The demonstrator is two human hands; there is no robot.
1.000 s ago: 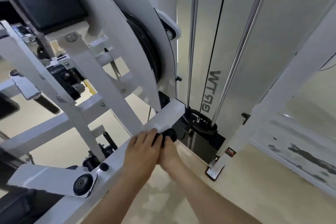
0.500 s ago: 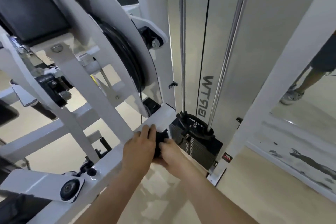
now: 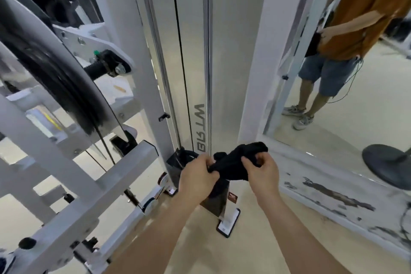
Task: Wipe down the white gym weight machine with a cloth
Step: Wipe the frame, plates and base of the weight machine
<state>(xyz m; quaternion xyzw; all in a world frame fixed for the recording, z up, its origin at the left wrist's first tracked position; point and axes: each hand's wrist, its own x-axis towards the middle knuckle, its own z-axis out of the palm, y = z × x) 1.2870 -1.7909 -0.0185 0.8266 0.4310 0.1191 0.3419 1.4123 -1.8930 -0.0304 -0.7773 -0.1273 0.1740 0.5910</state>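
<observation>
A black cloth [image 3: 239,160] is bunched in the air in front of the weight stack, held between both hands. My left hand [image 3: 196,177] grips its left end and my right hand [image 3: 262,168] pinches its right part. The white gym weight machine [image 3: 106,184] fills the left side, with a sloping white frame bar just left of my hands and a silver shroud panel [image 3: 231,51] with chrome guide rods behind the cloth. Neither hand touches the machine. The black weight stack [image 3: 175,162] is partly hidden behind my left hand.
A large cam wheel with a black rim [image 3: 55,78] stands at the left. To the right a wall mirror [image 3: 347,73] reflects a person, above a worn white baseboard [image 3: 333,193]. A dark round stand base [image 3: 387,162] sits at the right. Beige floor [image 3: 255,247] lies below.
Both hands lifted the cloth off the sloping frame bar and moved right, in front of the weight stack. The cloth is now stretched between them. The view swung right and up.
</observation>
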